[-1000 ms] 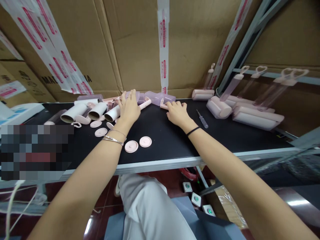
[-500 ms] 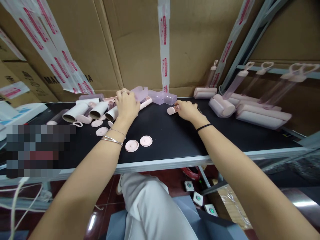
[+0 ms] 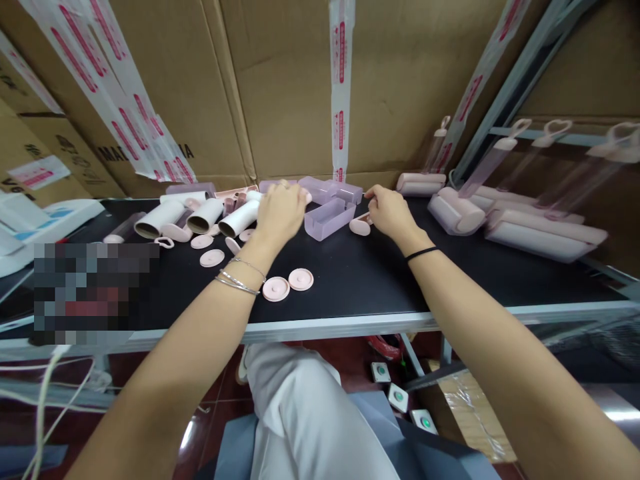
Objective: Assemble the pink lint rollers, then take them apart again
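My left hand (image 3: pixel 283 212) is closed around a pale pink bar (image 3: pixel 306 195), mostly hidden by the fingers. Beside it lies an open-topped lilac see-through case (image 3: pixel 329 220), with more lilac cases (image 3: pixel 320 190) behind. My right hand (image 3: pixel 390 212) has its index finger bent toward these cases, its lower fingers closed on a pink part with a rounded end (image 3: pixel 360 225). White paper-cored rolls (image 3: pixel 240 217) lie left of my left hand. Round pink caps (image 3: pixel 277 289) lie in front of it, near the table edge.
Assembled pink-and-white lint rollers (image 3: pixel 545 230) with see-through handles and loops stand at the right. A cardboard wall (image 3: pixel 285 87) closes off the back. At the left are a white tray-like object (image 3: pixel 60 223) and a blurred-out patch. A metal rail (image 3: pixel 340 325) edges the black table.
My left hand has let go of a lilac case, which now lies between my hands. The pink bar has moved back with the left hand. The whole view has shifted slightly.
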Tool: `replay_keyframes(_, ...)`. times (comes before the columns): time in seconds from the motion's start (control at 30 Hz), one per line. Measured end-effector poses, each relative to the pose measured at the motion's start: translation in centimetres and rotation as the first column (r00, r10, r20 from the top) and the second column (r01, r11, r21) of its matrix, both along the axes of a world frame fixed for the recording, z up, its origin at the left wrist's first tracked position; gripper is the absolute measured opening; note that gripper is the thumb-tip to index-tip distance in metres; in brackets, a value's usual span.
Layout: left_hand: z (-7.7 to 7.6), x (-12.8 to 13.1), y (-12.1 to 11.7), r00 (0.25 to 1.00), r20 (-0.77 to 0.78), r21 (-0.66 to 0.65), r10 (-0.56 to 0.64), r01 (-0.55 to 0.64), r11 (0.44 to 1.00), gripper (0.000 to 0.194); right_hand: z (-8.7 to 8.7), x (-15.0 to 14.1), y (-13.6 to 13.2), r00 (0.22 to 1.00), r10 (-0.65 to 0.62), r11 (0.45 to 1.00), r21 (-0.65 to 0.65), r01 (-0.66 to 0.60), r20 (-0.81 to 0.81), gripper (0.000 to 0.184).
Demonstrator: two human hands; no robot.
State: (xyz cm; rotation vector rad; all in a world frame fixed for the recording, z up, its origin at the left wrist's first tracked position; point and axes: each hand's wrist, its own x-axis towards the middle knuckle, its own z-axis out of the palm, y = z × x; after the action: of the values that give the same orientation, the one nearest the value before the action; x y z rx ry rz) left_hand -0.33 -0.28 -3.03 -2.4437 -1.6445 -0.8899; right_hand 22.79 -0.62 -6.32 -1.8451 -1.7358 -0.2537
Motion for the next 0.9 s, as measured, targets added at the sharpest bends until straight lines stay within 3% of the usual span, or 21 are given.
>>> replay_keyframes(0.1, 0.7, -1.9, 0.4, 0.944, -0.104, -0.001, 0.314, -0.316, 0.949, 0.040, 0.3, -1.2, -0.8, 0.971, 0.233, 0.957, 0.166, -0.239, 0.056, 0.026)
replay_keyframes(0.17, 0.6, -3.0, 0.9, 0.885, -0.171, -0.077, 0.433, -0.450, 0.890, 0.046, 0.6, -3.0, -2.1, 0.886, 0.444, 0.870, 0.171, -0.462, 0.133, 0.023)
replay_keyframes(0.27, 0.0, -3.9, 1.6, 0.842, -0.226, -0.190, 0.490, -0.531, 0.826, 0.052, 0.8, -6.6, -4.2, 0.664, 0.721, 0.679, -0.013, -0.734, 0.196, 0.028)
replay_keyframes(0.33, -0.4, -4.1, 2.0, 0.836, -0.237, -0.225, 0.495, -0.543, 0.809, 0.055, 0.7, -8.6, -5.2, 0.512, 0.844, 0.534, -0.152, -0.832, 0.162, 0.040)
replay_keyframes(0.4, -0.7, -4.1, 2.3, 0.832, -0.233, -0.218, 0.504, -0.550, 0.806, 0.055, 0.5, -9.7, -5.7, 0.430, 0.896, 0.443, -0.240, -0.864, 0.110, 0.043)
replay_keyframes(0.43, -0.7, -4.0, 2.3, 0.829, -0.227, -0.210, 0.510, -0.554, 0.806, 0.054, 0.5, -9.9, -5.7, 0.419, 0.904, 0.424, -0.268, -0.865, 0.078, 0.039)
replay_keyframes(0.53, -0.3, -4.0, 2.1, 0.837, -0.165, -0.168, 0.521, -0.544, 0.822, 0.049, 0.4, -9.6, -5.5, 0.473, 0.881, 0.446, -0.289, -0.847, -0.027, 0.026)
replay_keyframes(0.6, 0.2, -3.9, 1.9, 0.867, -0.048, -0.089, 0.495, -0.497, 0.863, 0.053, 0.4, -9.1, -5.2, 0.532, 0.845, 0.502, -0.261, -0.825, -0.055, 0.023)
replay_keyframes(0.67, 0.6, -3.5, 1.8, 0.918, 0.121, 0.033, 0.377, -0.383, 0.923, 0.064, 0.4, -8.6, -4.8, 0.594, 0.804, 0.579, -0.194, -0.792, -0.029, 0.014)
replay_keyframes(0.73, 0.6, -2.7, 1.7, 0.950, 0.268, 0.143, 0.158, -0.201, 0.969, 0.074, 0.6, -7.8, -4.3, 0.689, 0.724, 0.689, -0.036, -0.724, 0.004, 0.005)
replay_keyframes(0.8, 0.2, -1.5, 1.5, 0.933, 0.351, 0.200, -0.079, 0.008, 0.980, 0.075, 1.0, -6.7, -3.7, 0.795, 0.606, 0.777, 0.231, -0.586, -0.023, 0.006)
replay_keyframes(0.83, -0.2, -0.9, 1.4, 0.910, 0.375, 0.201, -0.178, 0.107, 0.974, 0.072, 1.2, -6.0, -3.5, 0.834, 0.548, 0.788, 0.372, -0.490, -0.063, 0.008)
replay_keyframes(0.9, -0.9, 0.4, 0.9, 0.852, 0.407, 0.175, -0.329, 0.281, 0.944, 0.066, 1.6, -4.6, -3.1, 0.867, 0.476, 0.753, 0.577, -0.316, -0.147, 0.013)
